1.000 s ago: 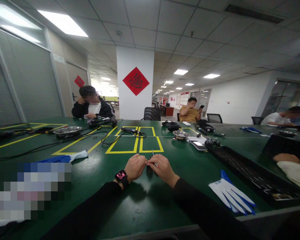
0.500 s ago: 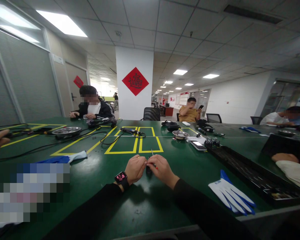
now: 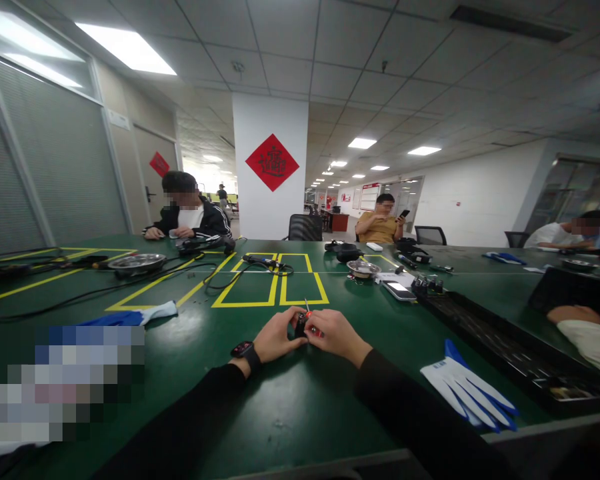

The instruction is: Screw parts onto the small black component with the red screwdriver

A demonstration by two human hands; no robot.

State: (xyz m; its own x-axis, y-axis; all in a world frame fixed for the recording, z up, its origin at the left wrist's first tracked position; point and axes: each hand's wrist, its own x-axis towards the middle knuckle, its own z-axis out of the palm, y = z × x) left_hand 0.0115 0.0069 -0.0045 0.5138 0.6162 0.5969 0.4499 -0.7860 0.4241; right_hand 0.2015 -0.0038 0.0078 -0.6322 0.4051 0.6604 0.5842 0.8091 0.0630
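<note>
My left hand (image 3: 275, 338), with a watch on its wrist, curls thumb and fingers around a small black part (image 3: 301, 325) just above the green table. Against that part, my right hand (image 3: 336, 333) is closed in a pinch on a slim screwdriver-like tool (image 3: 320, 333) with red on it. A thin metal shaft (image 3: 307, 305) points up past the fingertips. The fingers cover most of both things, so how they meet cannot be made out.
White-and-blue gloves (image 3: 467, 387) lie right of my arms, near a long black tray (image 3: 500, 347) of small metal pieces. Ahead stand a metal bowl (image 3: 363, 268) and a phone (image 3: 399, 290). Cables (image 3: 215, 270) cross the left side. Several people sit around the table.
My left hand has opened out from a fingertip pinch to a grip around the black part, which shows more now. The co-worker's hand at far left has gone from view.
</note>
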